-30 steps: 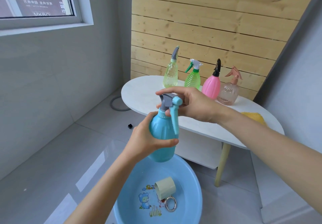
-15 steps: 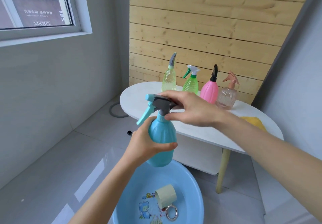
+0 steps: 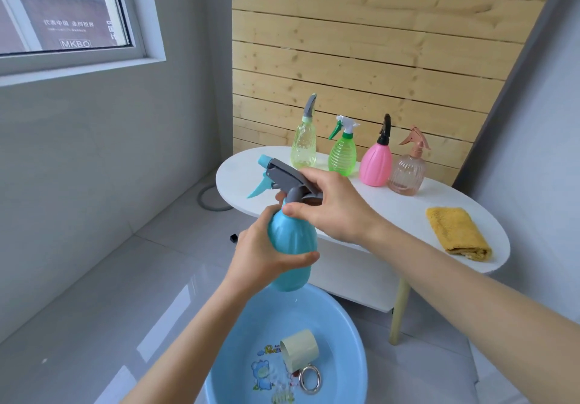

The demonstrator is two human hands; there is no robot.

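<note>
I hold a light blue spray bottle (image 3: 292, 246) upright above a blue basin (image 3: 238, 372) on the floor. My left hand (image 3: 263, 256) grips the bottle's body from the left. My right hand (image 3: 332, 206) grips the grey spray head (image 3: 288, 179) at the neck; its blue nozzle and trigger point left. A pale cup (image 3: 299, 353) with a metal ring handle lies on its side in the basin.
A white oval table (image 3: 392, 212) stands behind the bottle, before a wooden wall. On it stand a yellow-green (image 3: 303, 149), a green (image 3: 342, 155), a pink (image 3: 376, 163) and a clear pinkish spray bottle (image 3: 407, 171), plus a folded yellow cloth (image 3: 456, 234). Grey tiled floor lies to the left.
The spray head has turned under my right hand: its trigger faced me a second ago and now points left. My left hand kept its grip on the bottle body.
</note>
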